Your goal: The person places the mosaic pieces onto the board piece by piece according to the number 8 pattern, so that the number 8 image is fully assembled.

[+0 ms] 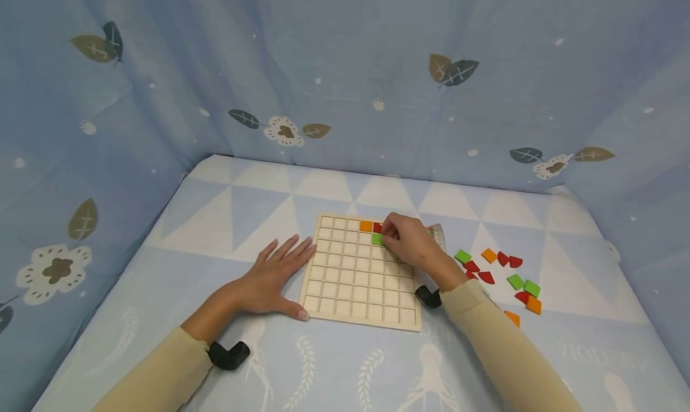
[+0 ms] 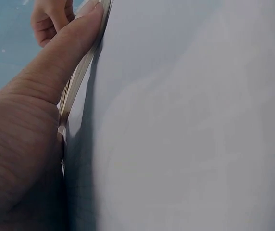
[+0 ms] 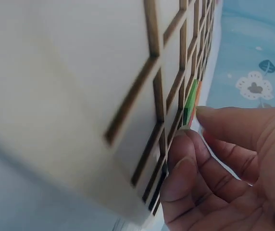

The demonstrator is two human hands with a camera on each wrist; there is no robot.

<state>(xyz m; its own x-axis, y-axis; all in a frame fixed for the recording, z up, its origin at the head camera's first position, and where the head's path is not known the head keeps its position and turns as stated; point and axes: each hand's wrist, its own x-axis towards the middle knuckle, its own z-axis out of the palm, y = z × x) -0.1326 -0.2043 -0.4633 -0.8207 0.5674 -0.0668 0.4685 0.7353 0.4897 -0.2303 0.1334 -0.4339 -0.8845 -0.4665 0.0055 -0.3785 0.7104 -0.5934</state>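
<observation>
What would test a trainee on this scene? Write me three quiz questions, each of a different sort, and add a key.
1. True or false: the left hand lies with its fingers spread at the left edge of the board.
2. Multiple choice: in the board's far row, what colour is the piece just left of the red piece? A) blue; B) orange; C) black.
3. Fill in: the loose pieces lie on the cloth, to the ____ of the board.

Key:
1. True
2. B, orange
3. right
</observation>
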